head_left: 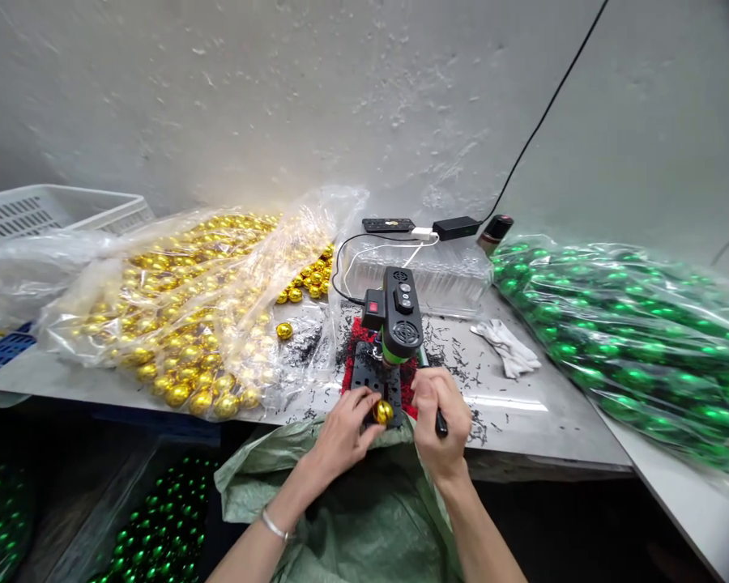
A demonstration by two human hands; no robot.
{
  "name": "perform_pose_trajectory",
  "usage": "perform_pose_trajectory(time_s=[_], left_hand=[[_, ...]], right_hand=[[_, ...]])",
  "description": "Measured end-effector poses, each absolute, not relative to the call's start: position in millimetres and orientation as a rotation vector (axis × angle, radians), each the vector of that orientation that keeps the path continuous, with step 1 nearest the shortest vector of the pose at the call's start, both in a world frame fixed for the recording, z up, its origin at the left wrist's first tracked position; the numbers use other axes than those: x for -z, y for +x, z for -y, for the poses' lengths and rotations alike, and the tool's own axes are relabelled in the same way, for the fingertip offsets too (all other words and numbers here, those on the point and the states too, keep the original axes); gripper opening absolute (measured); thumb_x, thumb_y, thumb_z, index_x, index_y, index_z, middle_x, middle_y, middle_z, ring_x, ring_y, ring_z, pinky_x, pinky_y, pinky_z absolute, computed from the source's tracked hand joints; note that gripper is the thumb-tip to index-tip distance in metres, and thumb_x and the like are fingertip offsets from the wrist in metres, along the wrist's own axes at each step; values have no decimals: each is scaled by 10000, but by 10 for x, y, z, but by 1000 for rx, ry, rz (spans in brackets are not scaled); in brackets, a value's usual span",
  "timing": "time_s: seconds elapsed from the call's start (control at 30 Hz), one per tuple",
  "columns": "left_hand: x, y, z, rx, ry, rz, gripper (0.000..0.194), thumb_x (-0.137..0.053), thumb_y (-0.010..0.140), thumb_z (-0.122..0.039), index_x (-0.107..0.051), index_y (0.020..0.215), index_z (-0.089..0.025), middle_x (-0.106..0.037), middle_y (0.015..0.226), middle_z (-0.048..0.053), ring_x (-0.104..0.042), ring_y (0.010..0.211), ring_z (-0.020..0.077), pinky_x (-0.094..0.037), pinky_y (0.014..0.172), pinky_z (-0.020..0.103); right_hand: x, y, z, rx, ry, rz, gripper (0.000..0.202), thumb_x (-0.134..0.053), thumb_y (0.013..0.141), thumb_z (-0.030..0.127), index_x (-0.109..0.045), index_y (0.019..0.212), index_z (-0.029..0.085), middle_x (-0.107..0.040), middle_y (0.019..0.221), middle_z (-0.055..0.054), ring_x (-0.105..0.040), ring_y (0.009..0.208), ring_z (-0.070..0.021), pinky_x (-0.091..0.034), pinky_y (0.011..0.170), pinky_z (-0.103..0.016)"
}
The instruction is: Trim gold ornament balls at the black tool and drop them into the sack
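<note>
Between the thumb and fingers of my left hand is one shiny gold ball, at the front edge of a black slotted base plate. My right hand is wrapped round the black-gripped lever of a small black bench machine. The machine has round vents, buttons and a red switch, and its head stands over the plate behind the ball. Below both hands an open green woven sack hangs at the table edge. A loose gold ball lies to the left of the machine.
A clear bag of gold balls covers the left side. Bagged green balls lie at right, near white gloves. Behind the machine are a clear plastic box, power adapter and cables. Black shavings litter the tabletop.
</note>
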State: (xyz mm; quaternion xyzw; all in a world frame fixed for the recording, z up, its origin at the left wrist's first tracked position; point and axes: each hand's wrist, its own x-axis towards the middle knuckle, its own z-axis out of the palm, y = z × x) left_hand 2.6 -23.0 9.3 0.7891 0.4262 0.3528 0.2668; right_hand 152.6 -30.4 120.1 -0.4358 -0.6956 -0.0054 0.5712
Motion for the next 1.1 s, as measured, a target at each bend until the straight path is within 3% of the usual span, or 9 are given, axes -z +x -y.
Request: perform_pose_trajectory(time_s=[0.17, 0.3, 0.47, 0.6, 0.67, 0.77, 0.93, 1.1], left_hand=[[-242, -416, 204, -981, 2242, -1276, 491, -481, 876, -164, -552, 1361, -190, -604, 1309, 158, -567, 1217, 287, -465, 1050, 480], [-561, -839, -534, -1037, 2156, -1703, 397, -436, 883, -140, -625, 1232, -163, -628, 1235, 154, -575, 1172, 295, -459, 1036, 467], [-701, -1042, -1234, -560, 1897, -2119, 181, -563, 798, -110, -655, 952, -87, -669, 952, 199, -617, 1056, 388, -469, 927, 503], [-687, -1015, -1223, -614, 1882, -2043, 279, -595, 821, -144, -599, 1094, -86, -674, 990, 171, -634, 1019, 332, -485, 905, 458], [-708, -982, -1101, -835, 1732, -1860, 372, -599, 876, -265, -539, 1207, -107, -668, 1030, 139, -649, 962, 272, -517, 857, 408], [-740, -871, -846, -1144, 1332, -1381, 474, -654, 855, -434, -552, 1219, -147, -664, 962, 67, -656, 816, 185, -558, 760, 332], [-646, -512, -444, -1039, 865, -920, 517, -695, 842, -387, -585, 1308, -193, -685, 896, 51, -678, 788, 145, -576, 792, 302], [-400, -163, -322, -953, 1021, -989, 517, -714, 814, -352, -600, 1291, -188, -702, 1031, 64, -668, 853, 155, -553, 810, 295]], right_hand=[[-1042, 1539, 288, 56, -963, 1666, 242, -428, 899, 21, -469, 744, 202, -499, 711, -1, -503, 647, -119, -404, 575, -258], [-936, 1530, 273, 62, -944, 1633, 256, -430, 895, 30, -458, 713, 208, -504, 707, -5, -513, 650, -130, -404, 573, -266], [-942, 1526, 276, 60, -954, 1634, 236, -432, 898, 45, -487, 731, 202, -514, 717, -9, -518, 649, -133, -410, 569, -265], [-958, 1537, 279, 77, -942, 1655, 239, -440, 890, 29, -475, 731, 204, -512, 714, -10, -516, 667, -133, -417, 585, -263], [-954, 1540, 278, 87, -940, 1659, 237, -442, 888, 26, -476, 735, 204, -514, 717, -12, -514, 667, -132, -415, 583, -262], [-938, 1540, 275, 84, -947, 1654, 235, -437, 891, 37, -484, 733, 205, -518, 715, -14, -518, 660, -135, -415, 577, -267], [-928, 1539, 277, 81, -955, 1649, 236, -425, 895, 47, -497, 735, 204, -528, 718, -20, -528, 669, -142, -430, 587, -275], [-937, 1546, 286, 81, -965, 1667, 241, -425, 899, 42, -489, 733, 204, -527, 726, -20, -524, 670, -134, -426, 583, -269]])
